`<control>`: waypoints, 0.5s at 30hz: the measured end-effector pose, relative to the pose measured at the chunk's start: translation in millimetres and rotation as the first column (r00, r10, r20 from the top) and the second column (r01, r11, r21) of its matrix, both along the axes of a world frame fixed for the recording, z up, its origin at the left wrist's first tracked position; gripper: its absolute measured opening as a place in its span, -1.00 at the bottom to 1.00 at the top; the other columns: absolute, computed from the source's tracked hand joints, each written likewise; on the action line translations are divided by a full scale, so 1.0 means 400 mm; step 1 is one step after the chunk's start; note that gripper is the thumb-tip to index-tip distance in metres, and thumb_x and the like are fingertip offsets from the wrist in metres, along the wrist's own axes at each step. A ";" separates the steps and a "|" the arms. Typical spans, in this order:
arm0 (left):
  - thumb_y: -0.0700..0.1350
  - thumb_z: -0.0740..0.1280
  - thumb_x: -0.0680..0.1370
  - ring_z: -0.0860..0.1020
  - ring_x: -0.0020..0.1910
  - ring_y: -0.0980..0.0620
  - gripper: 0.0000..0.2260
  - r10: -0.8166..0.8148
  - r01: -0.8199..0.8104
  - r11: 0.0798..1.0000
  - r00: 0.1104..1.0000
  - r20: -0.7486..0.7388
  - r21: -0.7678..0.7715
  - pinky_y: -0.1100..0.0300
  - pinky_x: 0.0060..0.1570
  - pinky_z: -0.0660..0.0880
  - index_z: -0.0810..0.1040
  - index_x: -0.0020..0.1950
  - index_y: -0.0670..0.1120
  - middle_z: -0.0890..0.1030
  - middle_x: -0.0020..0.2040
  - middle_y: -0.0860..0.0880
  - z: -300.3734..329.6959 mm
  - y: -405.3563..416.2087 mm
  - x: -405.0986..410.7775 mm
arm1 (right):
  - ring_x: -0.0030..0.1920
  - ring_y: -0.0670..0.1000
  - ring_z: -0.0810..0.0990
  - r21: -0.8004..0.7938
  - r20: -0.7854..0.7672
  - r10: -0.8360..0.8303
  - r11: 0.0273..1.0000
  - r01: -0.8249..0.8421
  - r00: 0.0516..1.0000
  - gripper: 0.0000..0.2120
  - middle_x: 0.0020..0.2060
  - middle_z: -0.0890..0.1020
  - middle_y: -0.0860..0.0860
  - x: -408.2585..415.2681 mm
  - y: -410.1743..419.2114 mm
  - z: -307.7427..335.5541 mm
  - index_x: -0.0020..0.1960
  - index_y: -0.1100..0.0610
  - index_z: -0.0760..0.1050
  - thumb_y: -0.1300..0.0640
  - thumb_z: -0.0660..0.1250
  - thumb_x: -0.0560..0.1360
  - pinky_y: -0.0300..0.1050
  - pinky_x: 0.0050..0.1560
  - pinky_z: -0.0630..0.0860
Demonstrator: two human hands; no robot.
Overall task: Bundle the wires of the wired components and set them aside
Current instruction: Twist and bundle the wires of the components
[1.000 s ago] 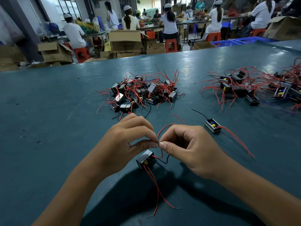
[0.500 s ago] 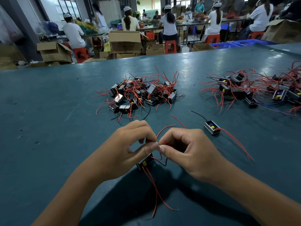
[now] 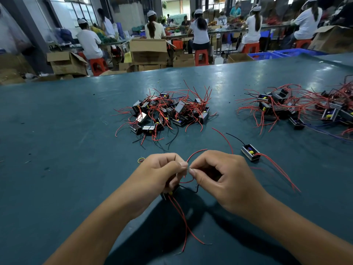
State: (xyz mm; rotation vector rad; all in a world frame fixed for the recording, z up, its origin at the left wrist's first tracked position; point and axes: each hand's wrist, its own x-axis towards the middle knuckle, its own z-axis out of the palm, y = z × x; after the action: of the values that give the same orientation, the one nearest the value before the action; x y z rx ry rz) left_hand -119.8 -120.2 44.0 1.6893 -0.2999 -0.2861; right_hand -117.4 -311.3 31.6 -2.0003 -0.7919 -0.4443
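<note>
My left hand [image 3: 160, 175] and my right hand [image 3: 223, 180] meet fingertip to fingertip over the green table, both pinching a looped red wire [image 3: 194, 154]. That wire belongs to a small black boxed component [image 3: 168, 194], mostly hidden under my left fingers. Two more red wires [image 3: 183, 222] trail from it toward me, and a thin black wire [image 3: 191, 189] curls beside it. Another single component [image 3: 250, 152] with red and black wires lies just right of my right hand.
A pile of components with red wires [image 3: 168, 113] lies in the table's middle, a second tangled pile [image 3: 298, 109] at the right. A small yellow rubber band [image 3: 141, 160] lies left of my left hand. Beyond the far table edge [image 3: 191, 70] are cardboard boxes and seated workers.
The component has slipped further under my left fingers. The red loop between my hands has shifted a little; both hands keep pinching it in nearly the same place.
</note>
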 end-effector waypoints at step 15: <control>0.01 0.41 0.58 0.36 -0.43 0.16 -0.90 -0.026 -0.073 0.955 0.945 0.327 0.287 0.31 -0.39 0.31 0.61 -0.13 0.05 0.54 -0.39 0.14 -0.031 0.023 0.031 | -0.45 -0.13 0.44 0.306 -0.427 0.058 0.948 0.084 0.902 -0.90 -0.43 0.58 -0.03 0.040 -0.011 -0.011 -0.19 0.10 0.63 0.18 0.44 0.50 -0.32 -0.41 0.35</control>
State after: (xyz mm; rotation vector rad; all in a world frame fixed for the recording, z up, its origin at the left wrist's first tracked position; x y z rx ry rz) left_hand -107.5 -110.9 31.7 2.0385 -0.5030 -0.0272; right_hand -101.5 -315.7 27.0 -1.7095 -0.3965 -0.1118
